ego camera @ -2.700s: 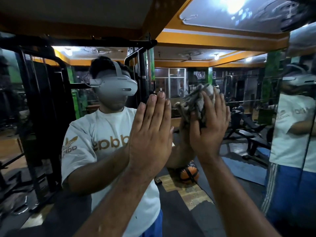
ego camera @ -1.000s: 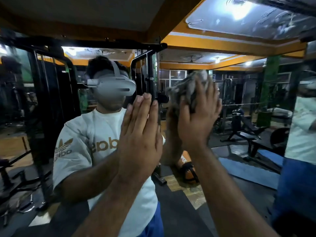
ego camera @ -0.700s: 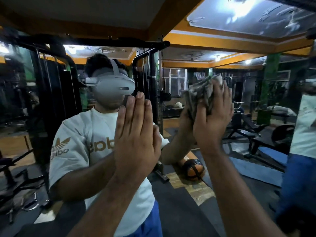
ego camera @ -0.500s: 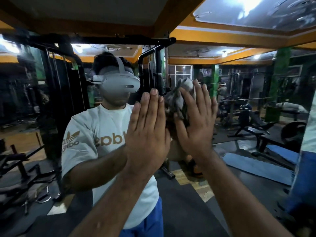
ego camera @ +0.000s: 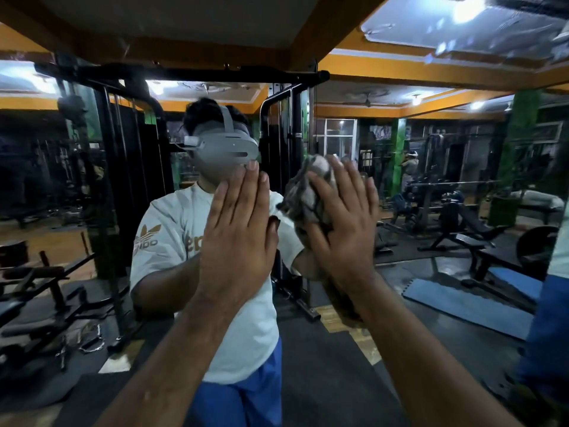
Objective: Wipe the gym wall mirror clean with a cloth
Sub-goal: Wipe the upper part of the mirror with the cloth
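Both hands up flat against the mirror point(ego camera: 431, 186), cloth under the right one.

Reflected across the frame: a black cable machine point(ego camera: 123, 180) at left, benches point(ego camera: 480, 238) and a blue mat point(ego camera: 468, 306) at right. The left hand point(ego camera: 240, 238) is upright at centre, fingers straight and together. The right hand point(ego camera: 345, 223) presses the crumpled grey cloth point(ego camera: 308, 192) to the glass, fingers spread, just beside the left. The reflected white shirt point(ego camera: 172, 229) shows a mirrored trefoil logo, lettering unreadable.

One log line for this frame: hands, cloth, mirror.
left hand: flat on mirror, fingers straight | right hand: presses crumpled cloth to glass | stage: wiping, mid-height
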Demonstrator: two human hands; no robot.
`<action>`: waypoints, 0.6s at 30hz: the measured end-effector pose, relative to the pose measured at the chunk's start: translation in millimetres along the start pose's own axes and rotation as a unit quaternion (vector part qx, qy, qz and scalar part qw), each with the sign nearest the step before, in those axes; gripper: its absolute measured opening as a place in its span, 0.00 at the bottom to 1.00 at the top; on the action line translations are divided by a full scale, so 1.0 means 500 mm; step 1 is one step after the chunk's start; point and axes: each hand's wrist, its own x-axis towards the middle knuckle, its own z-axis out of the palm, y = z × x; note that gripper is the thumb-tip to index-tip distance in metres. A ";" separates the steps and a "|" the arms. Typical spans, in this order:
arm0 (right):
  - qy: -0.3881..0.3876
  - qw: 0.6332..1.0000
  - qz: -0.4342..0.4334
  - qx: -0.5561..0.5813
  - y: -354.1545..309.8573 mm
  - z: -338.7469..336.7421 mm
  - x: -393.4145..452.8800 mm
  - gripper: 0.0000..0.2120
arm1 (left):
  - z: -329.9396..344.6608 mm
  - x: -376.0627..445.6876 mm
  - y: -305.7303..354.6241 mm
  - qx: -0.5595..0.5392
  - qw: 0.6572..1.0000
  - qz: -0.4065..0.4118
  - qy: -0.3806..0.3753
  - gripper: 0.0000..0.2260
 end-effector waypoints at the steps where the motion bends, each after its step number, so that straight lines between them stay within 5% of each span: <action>1: 0.031 0.998 0.057 0.023 -0.002 0.001 0.013 0.29 | 0.000 -0.003 -0.002 0.006 1.000 0.001 -0.001 0.29; 5: 0.093 0.965 0.231 0.081 -0.094 0.031 0.058 0.31 | -0.014 -0.003 -0.007 -0.023 1.000 0.013 -0.015 0.29; 9: 0.020 0.999 0.027 0.015 -0.125 0.056 0.013 0.28 | -0.056 -0.012 -0.069 -0.054 0.998 0.000 0.027 0.27; 14: 0.099 0.968 0.225 0.046 -0.220 0.095 0.065 0.32 | -0.081 -0.024 -0.167 -0.012 1.000 -0.005 0.026 0.29; 18: 0.048 0.996 0.072 0.016 -0.322 0.145 0.038 0.29 | -0.101 -0.043 -0.222 -0.056 0.998 0.012 0.026 0.31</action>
